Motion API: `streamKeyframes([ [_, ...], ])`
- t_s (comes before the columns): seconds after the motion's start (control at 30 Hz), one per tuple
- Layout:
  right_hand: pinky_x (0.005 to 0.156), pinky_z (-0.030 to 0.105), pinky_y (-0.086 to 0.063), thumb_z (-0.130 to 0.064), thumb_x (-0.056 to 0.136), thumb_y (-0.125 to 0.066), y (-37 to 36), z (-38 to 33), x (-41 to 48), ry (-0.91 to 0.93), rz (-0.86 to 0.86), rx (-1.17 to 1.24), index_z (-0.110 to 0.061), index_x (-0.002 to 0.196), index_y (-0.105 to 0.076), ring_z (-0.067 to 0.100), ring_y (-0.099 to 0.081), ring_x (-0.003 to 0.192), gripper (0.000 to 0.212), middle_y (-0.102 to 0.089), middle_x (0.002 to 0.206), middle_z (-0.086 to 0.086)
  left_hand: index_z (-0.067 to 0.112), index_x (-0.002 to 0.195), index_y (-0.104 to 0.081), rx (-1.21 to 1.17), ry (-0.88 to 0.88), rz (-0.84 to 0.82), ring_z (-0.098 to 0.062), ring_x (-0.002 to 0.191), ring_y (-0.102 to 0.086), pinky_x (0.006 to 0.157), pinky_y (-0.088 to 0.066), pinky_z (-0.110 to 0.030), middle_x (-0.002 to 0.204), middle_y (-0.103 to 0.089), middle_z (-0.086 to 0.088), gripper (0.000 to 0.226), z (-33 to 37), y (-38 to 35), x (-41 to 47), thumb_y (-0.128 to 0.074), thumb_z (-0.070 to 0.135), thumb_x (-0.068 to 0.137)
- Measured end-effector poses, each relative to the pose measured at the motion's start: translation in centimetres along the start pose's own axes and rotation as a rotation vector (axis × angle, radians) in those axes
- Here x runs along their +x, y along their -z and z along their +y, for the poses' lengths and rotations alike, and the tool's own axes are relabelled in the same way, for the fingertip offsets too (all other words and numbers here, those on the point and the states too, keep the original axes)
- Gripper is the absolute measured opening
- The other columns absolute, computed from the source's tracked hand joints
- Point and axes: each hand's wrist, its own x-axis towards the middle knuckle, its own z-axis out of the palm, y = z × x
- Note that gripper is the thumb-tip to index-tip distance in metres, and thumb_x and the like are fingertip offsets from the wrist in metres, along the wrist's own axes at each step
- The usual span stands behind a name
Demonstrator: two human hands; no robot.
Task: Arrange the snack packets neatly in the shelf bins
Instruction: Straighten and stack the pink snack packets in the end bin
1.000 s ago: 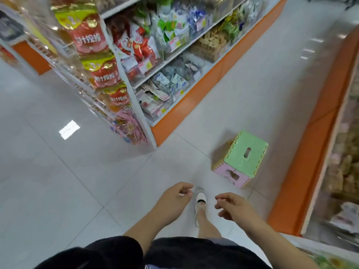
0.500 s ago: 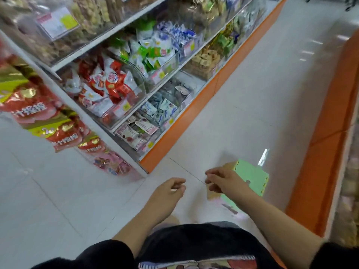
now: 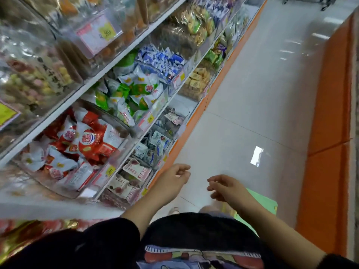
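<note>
A shelf unit fills the left side, its clear bins full of snack packets. Red and white packets [image 3: 85,144] lie jumbled in the nearest middle-shelf bin, green and white packets [image 3: 132,94] in the one beyond, blue and white packets [image 3: 165,59] farther on. On the bottom shelf, pale pink-labelled packets [image 3: 134,171] sit closest to me. My left hand [image 3: 172,179] hovers just off the bottom shelf's edge, fingers loosely curled, holding nothing. My right hand [image 3: 227,187] hangs over the floor to its right, also loosely curled and empty.
A green folding stool [image 3: 262,202] stands on the tiled floor partly behind my right forearm. An orange plinth [image 3: 328,113] of the opposite shelf runs along the right. The aisle floor [image 3: 262,94] stretches ahead between the two shelves. Large foil bags [image 3: 29,230] hang at the lower left.
The view has swung towards the shelf and closer to it. Both hands have risen and moved towards the bottom shelf. The stool has slid behind my right arm.
</note>
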Motion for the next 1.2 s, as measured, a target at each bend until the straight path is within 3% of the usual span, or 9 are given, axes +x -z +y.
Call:
streamKeyframes([
  [0.33, 0.062, 0.023, -0.044, -0.006, 0.093, -0.054, 4.1, -6.6, 9.1, 0.007, -0.022, 0.032, -0.001, 0.1, -0.062, 0.017, -0.055, 0.062, 0.013, -0.063, 0.08, 0.008, 0.039, 0.107, -0.054, 0.002, -0.091, 0.015, -0.008, 0.105, -0.058, 0.098, -0.046, -0.032, 0.111, -0.058, 0.014, 0.015, 6.7, 2.3, 10.3, -0.052, 0.029, 0.096],
  [0.47, 0.065, 0.023, -0.046, -0.009, 0.093, -0.055, 6.3, -12.0, 15.3, 0.047, -0.144, -0.127, -0.007, 0.097, -0.064, 0.017, -0.058, 0.065, 0.011, -0.065, 0.079, 0.004, 0.033, 0.118, -0.054, -0.049, -0.046, 0.142, 0.0, 0.102, -0.054, 0.083, -0.042, -0.017, 0.111, -0.056, 0.015, 0.021, 8.5, 3.0, 14.3, -0.05, 0.029, 0.097],
  [0.57, 0.063, 0.018, -0.049, -0.011, 0.093, -0.055, 8.0, -16.5, 19.5, 0.086, -0.249, -0.263, -0.009, 0.098, -0.064, 0.013, -0.058, 0.063, 0.011, -0.066, 0.081, 0.003, 0.041, 0.106, -0.052, -0.149, 0.019, 0.265, -0.005, 0.102, -0.058, 0.089, -0.044, -0.025, 0.106, -0.056, 0.02, 0.015, 9.5, 2.8, 16.8, -0.051, 0.03, 0.097],
  [0.73, 0.082, 0.033, -0.051, -0.011, 0.093, -0.055, 7.9, -22.2, 25.3, 0.139, -0.408, -0.466, -0.012, 0.097, -0.064, 0.016, -0.059, 0.066, 0.01, -0.067, 0.082, 0.004, 0.036, 0.109, -0.055, -0.312, 0.125, 0.431, -0.009, 0.101, -0.059, 0.093, -0.049, -0.035, 0.112, -0.06, 0.007, 0.019, 9.4, 1.4, 18.8, -0.051, 0.023, 0.096],
  [0.9, 0.079, 0.028, -0.051, -0.015, 0.093, -0.055, 5.0, -22.6, 29.1, 0.178, -0.518, -0.577, -0.015, 0.097, -0.062, 0.012, -0.06, 0.067, 0.007, -0.066, 0.081, 0.0, 0.023, 0.121, -0.055, -0.325, 0.209, 0.539, -0.006, 0.095, -0.057, 0.079, -0.044, -0.013, 0.112, -0.06, 0.006, 0.025, 6.4, 0.7, 19.8, -0.049, 0.016, 0.097],
  [1.07, 0.065, 0.014, -0.045, -0.016, 0.092, -0.057, 1.8, -17.7, 35.5, 0.343, -0.518, -0.726, -0.018, 0.091, -0.063, 0.011, -0.058, 0.066, 0.007, -0.066, 0.081, 0.002, 0.023, 0.124, -0.056, -0.109, 0.232, 0.612, -0.003, 0.095, -0.055, 0.073, -0.036, -0.002, 0.116, -0.061, 0.008, 0.029, -1.5, 0.8, 24.2, -0.048, 0.018, 0.097],
  [1.13, 0.059, 0.01, -0.038, -0.017, 0.091, -0.058, 0.6, -15.0, 39.1, 0.496, -0.474, -0.842, -0.021, 0.083, -0.06, 0.012, -0.053, 0.065, 0.009, -0.062, 0.074, -0.001, 0.02, 0.126, -0.055, -0.018, 0.206, 0.642, -0.006, 0.103, -0.056, 0.082, -0.041, -0.011, 0.123, -0.06, 0.004, 0.031, -5.4, 0.8, 26.6, -0.046, 0.018, 0.097],
  [1.2, 0.056, 0.013, -0.035, -0.016, 0.091, -0.059, -0.8, -12.4, 42.6, 0.603, -0.423, -0.933, -0.018, 0.089, -0.063, 0.014, -0.054, 0.073, 0.004, -0.062, 0.079, 0.0, 0.022, 0.13, -0.053, 0.087, 0.163, 0.677, -0.015, 0.11, -0.057, 0.09, -0.045, -0.026, 0.13, -0.056, -0.001, 0.035, -8.8, 0.7, 28.9, -0.046, 0.018, 0.096],
])
